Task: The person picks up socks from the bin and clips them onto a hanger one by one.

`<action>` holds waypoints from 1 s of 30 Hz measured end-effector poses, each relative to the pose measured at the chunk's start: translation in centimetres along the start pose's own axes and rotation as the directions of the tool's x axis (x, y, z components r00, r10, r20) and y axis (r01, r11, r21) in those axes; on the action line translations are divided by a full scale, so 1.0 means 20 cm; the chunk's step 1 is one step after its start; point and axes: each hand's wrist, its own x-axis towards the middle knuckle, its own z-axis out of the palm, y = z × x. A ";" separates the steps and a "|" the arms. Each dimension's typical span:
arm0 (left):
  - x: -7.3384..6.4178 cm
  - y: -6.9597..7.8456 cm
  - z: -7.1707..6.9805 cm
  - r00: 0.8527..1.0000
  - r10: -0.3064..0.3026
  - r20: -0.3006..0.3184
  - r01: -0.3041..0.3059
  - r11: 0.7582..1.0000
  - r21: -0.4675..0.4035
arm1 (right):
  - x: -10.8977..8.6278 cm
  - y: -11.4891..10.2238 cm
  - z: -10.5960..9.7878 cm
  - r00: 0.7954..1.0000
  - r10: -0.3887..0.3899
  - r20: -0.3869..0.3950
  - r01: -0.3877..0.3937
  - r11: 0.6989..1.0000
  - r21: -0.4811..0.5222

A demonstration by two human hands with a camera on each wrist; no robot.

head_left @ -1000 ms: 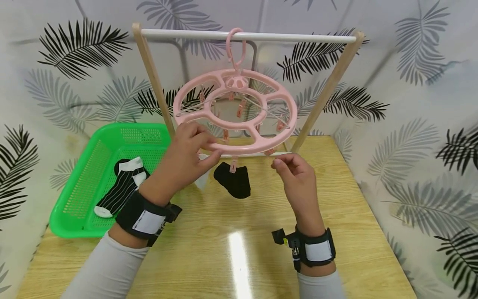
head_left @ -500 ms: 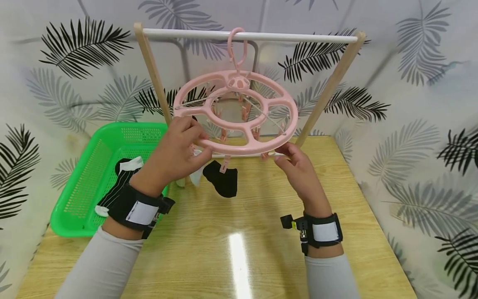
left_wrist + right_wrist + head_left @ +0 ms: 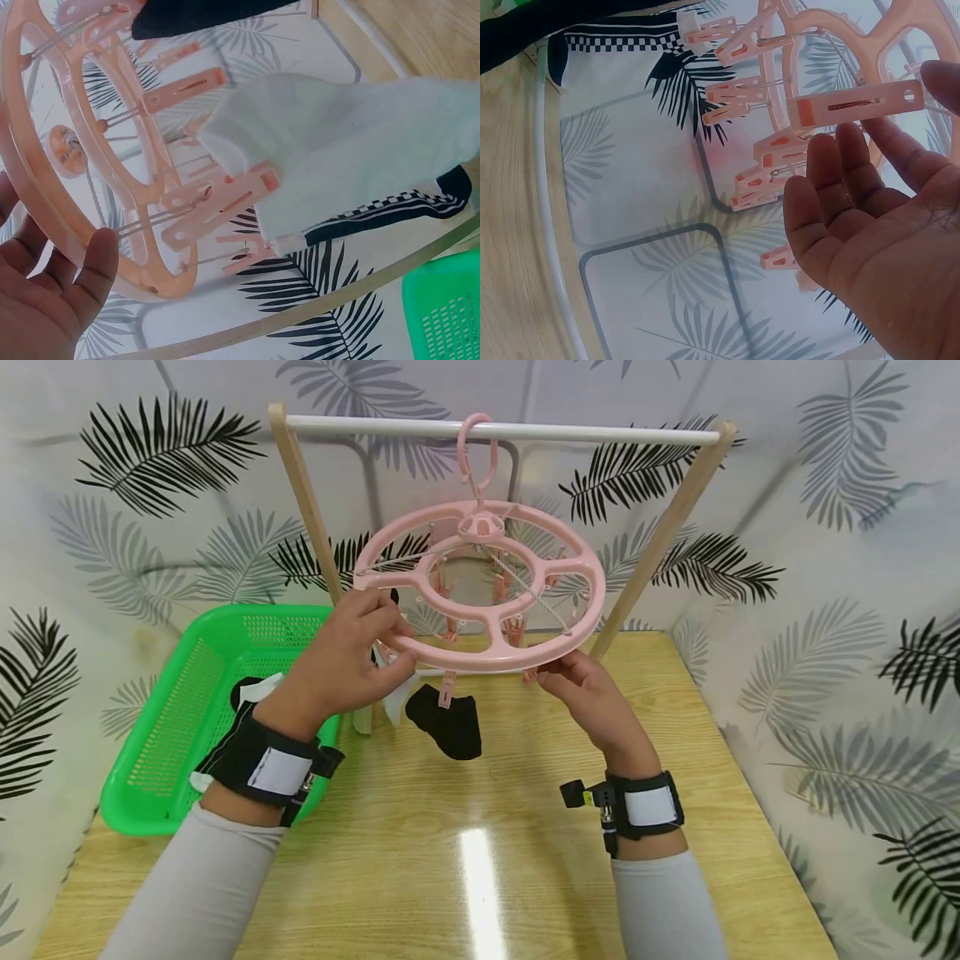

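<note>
A round pink clip hanger (image 3: 480, 662) hangs by its hook, its ring tilted towards me. My left hand (image 3: 341, 652) grips the ring's near left rim between thumb and fingers. Under the right front rim, my right hand (image 3: 592, 697) pinches a pink clothespin (image 3: 859, 105), thumb at its end and fingers beneath. Left of it, a black sock (image 3: 453, 727) dangles from another clothespin (image 3: 446, 690). In the left wrist view a white sock (image 3: 322, 142) hangs from a clothespin beside my left hand, with a black-and-white checked sock (image 3: 382, 212) behind it.
A white rail (image 3: 585, 433) on wooden posts (image 3: 660, 539) carries the hanger above the wooden table (image 3: 405, 860). At left stands a green basket (image 3: 142, 752) with a black-and-white sock (image 3: 258, 689), partly behind my left arm. Several more clothespins hang inside the ring.
My right hand has risen from beside the rim to under it and now holds a clothespin. The ring has turned, carrying the black sock left; my left hand has shifted slightly left.
</note>
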 end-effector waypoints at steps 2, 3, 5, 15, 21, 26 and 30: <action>0.00 -0.01 0.00 1.000 0.005 0.005 -0.005 1.000 -0.003 | 0.00 0.01 0.00 1.000 -0.012 0.005 0.012 1.000 0.018; 0.00 -0.01 0.00 1.000 0.009 0.007 -0.009 1.000 -0.004 | 0.00 0.01 0.00 1.000 -0.019 0.008 0.019 1.000 0.025; 0.00 -0.02 0.00 1.000 0.016 0.008 -0.016 1.000 -0.006 | 0.01 0.01 0.01 1.000 -0.026 0.012 0.026 0.999 0.040; 0.01 -0.06 0.00 1.000 0.002 0.020 -0.001 1.000 -0.031 | -0.02 0.00 0.04 0.999 0.001 -0.035 -0.001 1.000 -0.019; 0.00 -0.07 0.01 0.999 -0.035 0.034 0.036 0.999 -0.035 | -0.04 -0.01 0.07 0.998 0.041 -0.054 -0.045 0.996 -0.078; -0.01 -0.08 0.01 0.998 -0.061 0.028 0.063 0.997 -0.042 | -0.05 -0.02 0.08 0.997 0.038 -0.071 -0.043 0.997 -0.071; -0.02 -0.08 0.02 0.998 -0.069 0.010 0.070 0.996 -0.058 | -0.06 -0.03 0.09 0.994 0.039 -0.104 -0.048 0.995 -0.084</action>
